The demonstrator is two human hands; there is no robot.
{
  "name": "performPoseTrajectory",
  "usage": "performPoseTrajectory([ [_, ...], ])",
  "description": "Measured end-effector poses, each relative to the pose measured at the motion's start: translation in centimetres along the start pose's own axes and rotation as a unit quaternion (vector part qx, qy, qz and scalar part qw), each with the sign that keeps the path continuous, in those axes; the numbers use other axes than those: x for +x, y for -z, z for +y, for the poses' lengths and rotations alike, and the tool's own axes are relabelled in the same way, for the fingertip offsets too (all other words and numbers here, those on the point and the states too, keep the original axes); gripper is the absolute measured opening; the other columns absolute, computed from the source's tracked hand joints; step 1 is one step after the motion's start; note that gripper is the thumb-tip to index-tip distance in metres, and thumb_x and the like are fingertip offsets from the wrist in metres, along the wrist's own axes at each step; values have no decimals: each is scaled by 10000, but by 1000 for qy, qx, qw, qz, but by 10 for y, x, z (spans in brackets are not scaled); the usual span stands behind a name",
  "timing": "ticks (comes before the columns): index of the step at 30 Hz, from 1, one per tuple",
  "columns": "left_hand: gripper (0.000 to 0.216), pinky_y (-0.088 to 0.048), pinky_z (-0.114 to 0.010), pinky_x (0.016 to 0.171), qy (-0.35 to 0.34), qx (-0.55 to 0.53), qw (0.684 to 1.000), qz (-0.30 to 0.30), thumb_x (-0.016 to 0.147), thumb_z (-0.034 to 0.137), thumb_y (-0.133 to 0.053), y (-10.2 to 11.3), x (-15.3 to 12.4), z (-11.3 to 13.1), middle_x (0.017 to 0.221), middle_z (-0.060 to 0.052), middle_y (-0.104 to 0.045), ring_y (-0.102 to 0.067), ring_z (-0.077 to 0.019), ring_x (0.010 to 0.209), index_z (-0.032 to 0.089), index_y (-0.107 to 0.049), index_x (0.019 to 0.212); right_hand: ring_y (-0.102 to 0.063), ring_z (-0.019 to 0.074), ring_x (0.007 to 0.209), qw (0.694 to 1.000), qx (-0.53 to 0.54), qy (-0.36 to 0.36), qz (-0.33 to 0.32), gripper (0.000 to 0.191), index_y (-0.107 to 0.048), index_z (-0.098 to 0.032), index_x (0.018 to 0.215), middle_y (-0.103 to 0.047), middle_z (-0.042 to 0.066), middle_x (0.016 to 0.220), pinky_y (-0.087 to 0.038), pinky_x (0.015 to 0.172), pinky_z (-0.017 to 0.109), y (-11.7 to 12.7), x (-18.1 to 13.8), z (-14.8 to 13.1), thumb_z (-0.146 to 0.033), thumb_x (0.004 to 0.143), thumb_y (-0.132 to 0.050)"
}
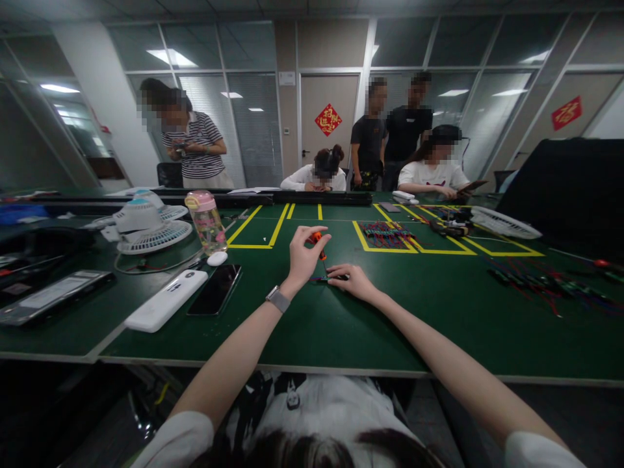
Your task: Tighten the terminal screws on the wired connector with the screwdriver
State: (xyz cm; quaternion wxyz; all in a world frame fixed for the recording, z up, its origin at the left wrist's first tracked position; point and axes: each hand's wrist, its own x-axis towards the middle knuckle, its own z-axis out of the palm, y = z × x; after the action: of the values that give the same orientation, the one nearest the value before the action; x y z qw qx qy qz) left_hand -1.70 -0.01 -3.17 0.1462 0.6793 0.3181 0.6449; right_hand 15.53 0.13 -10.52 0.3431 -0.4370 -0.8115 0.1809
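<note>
My left hand [303,255] is raised over the green table [390,312], its fingers pinched round the orange handle of a small screwdriver [318,242] that points down. A watch sits on that wrist. My right hand [351,278] lies flat-ish on the table just right of the tool, fingers pressing a small dark part [331,278] with thin wires against the surface. The screwdriver's tip comes down at this part.
Left of my hands lie a black phone [215,289], a white power bank [166,300], a bottle [207,221] and a white fan [149,226]. Bundles of coloured wires [387,233] lie in yellow-taped boxes. Several people stand or sit beyond the far edge.
</note>
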Motion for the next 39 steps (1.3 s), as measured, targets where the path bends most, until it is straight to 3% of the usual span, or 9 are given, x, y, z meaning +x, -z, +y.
performPoseTrajectory([
  [6, 316, -465, -266, 837, 23, -39, 998, -39, 942, 257, -395, -2, 0, -1, 1066, -55, -625, -594, -143, 953, 229, -608, 1174, -650, 237, 1017, 1000, -1, -3, 5, 189, -752, -242, 909, -705, 61, 1087, -479, 932, 384, -1, 0, 1, -326, 771, -654],
  [14, 247, -483, -243, 752, 19, -18, 999, -27, 857, 335, -568, -1, 0, -3, 954, -44, -603, -589, -138, 842, 225, -657, 1059, -651, 239, 1013, 1000, -4, 1, 3, 181, -754, -241, 904, -704, 66, 1089, -482, 924, 384, 0, 0, -1, -319, 776, -651],
  [21, 339, -470, -274, 844, 29, -53, 997, -43, 940, 245, -396, -4, -2, -5, 1108, -56, -626, -600, -146, 958, 246, -561, 1237, -646, 237, 1023, 1000, -5, -3, 0, 185, -752, -238, 909, -702, 63, 1095, -475, 932, 379, 0, -1, -1, -320, 776, -653],
  [27, 261, -474, -245, 782, 10, 0, 1000, -13, 841, 321, -597, -4, -4, -3, 955, -43, -592, -581, -136, 849, 223, -651, 1077, -645, 238, 1026, 1000, -1, -3, 2, 185, -754, -231, 908, -704, 69, 1088, -476, 935, 380, 1, -1, -2, -313, 776, -653],
  [30, 270, -467, -250, 800, 22, 10, 1000, -13, 895, 324, -507, -2, -3, -1, 988, -53, -576, -576, -138, 872, 224, -645, 1104, -647, 238, 1023, 1000, -3, -3, 2, 184, -754, -233, 909, -704, 68, 1087, -477, 935, 380, 0, 0, -2, -310, 774, -655],
  [35, 335, -422, -286, 939, 29, -25, 999, -18, 940, 221, -382, -3, -1, -4, 1167, -61, -608, -558, -161, 1090, 210, -583, 1209, -644, 241, 1029, 1000, -2, -8, 2, 191, -753, -224, 914, -703, 73, 1091, -478, 940, 382, 0, -1, -2, -307, 772, -656],
  [39, 315, -473, -278, 852, 39, -51, 998, 1, 921, 263, -447, -5, -3, -8, 1092, -75, -636, -611, -159, 964, 199, -584, 1198, -647, 238, 1022, 1000, 0, -7, 2, 187, -754, -229, 909, -701, 70, 1094, -478, 939, 380, 0, -1, -3, -309, 774, -654],
])
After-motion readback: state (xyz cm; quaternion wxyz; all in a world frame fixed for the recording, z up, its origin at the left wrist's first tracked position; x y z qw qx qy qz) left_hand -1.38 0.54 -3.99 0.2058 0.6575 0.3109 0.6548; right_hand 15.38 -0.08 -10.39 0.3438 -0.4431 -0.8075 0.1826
